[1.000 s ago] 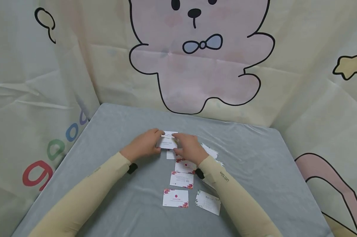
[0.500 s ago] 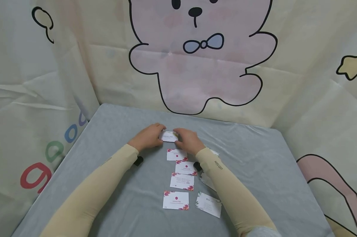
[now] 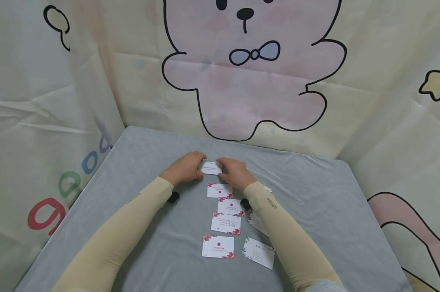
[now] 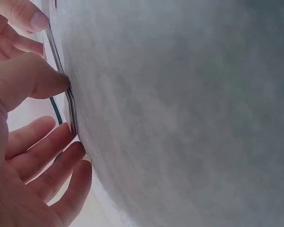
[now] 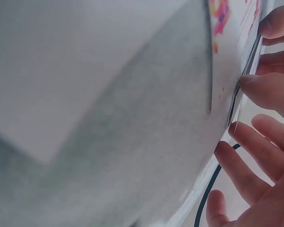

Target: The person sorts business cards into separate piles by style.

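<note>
At the far middle of the table, both hands hold a small stack of white business cards (image 3: 210, 168) by its ends. My left hand (image 3: 184, 167) pinches the left end, thumb on the near edge and fingers on the far edge. The right end is pinched likewise by my right hand (image 3: 237, 173). Seen edge-on in the left wrist view, the stack (image 4: 72, 111) shows several thin layers by the thumb. Part of the stack is hidden behind the fingers. Just nearer lies a card with red flowers (image 3: 219, 190), apart from both hands.
Several red-flowered cards, such as the nearest one (image 3: 218, 247), run down the middle of the grey cloth-covered table (image 3: 161, 251). A card with green leaves (image 3: 258, 252) lies to their right, and others are partly under the right forearm (image 3: 285, 231). A printed curtain (image 3: 139, 81) stands behind.
A second ago two white cards showed staggered between the hands; now they sit as one stack. Both hands shifted slightly away and uncovered the flowered card below. Little has moved since half a second ago.
</note>
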Demonstrator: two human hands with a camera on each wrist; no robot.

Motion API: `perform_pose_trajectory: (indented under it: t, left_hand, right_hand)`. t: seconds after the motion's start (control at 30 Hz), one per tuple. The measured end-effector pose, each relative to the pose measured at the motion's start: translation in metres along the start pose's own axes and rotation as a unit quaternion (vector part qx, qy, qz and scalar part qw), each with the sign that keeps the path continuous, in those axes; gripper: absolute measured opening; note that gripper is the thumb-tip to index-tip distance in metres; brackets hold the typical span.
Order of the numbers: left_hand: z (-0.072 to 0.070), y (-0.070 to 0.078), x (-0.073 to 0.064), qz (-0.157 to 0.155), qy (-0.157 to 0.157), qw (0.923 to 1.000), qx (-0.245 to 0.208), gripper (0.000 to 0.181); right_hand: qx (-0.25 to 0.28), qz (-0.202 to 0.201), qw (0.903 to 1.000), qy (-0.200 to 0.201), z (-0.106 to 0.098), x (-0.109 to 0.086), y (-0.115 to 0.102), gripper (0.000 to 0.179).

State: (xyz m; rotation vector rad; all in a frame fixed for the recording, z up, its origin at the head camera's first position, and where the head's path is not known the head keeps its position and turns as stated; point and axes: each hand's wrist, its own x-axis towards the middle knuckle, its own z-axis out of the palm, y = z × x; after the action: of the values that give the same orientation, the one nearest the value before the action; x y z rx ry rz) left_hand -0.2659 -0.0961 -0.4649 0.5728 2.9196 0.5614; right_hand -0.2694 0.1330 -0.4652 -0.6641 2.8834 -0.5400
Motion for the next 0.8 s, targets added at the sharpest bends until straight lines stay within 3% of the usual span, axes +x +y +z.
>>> perform_pose_trajectory:
  t: [0.37, 0.53, 0.67, 0.8]
  left_hand:
    - [0.0, 0.0, -0.004, 0.002, 0.006, 1.0, -0.007, 0.066]
    - [0.003, 0.009, -0.02, 0.045, 0.035, 0.9983, -0.008, 0.063]
    - [0.006, 0.022, -0.038, 0.079, 0.006, 0.9958, -0.046, 0.06]
    - [0.011, 0.035, -0.048, 0.088, -0.024, 0.9938, -0.063, 0.059]
  right_hand:
    - [0.023, 0.005, 0.9997, 0.001, -0.001, -0.004, 0.001, 0.059]
    - [0.032, -0.01, 0.9994, 0.0, -0.005, -0.024, 0.005, 0.06]
    - [0.028, -0.007, 0.9996, 0.0, -0.008, -0.047, 0.008, 0.058]
    - [0.019, -0.009, 0.9997, -0.007, -0.01, -0.066, 0.011, 0.057]
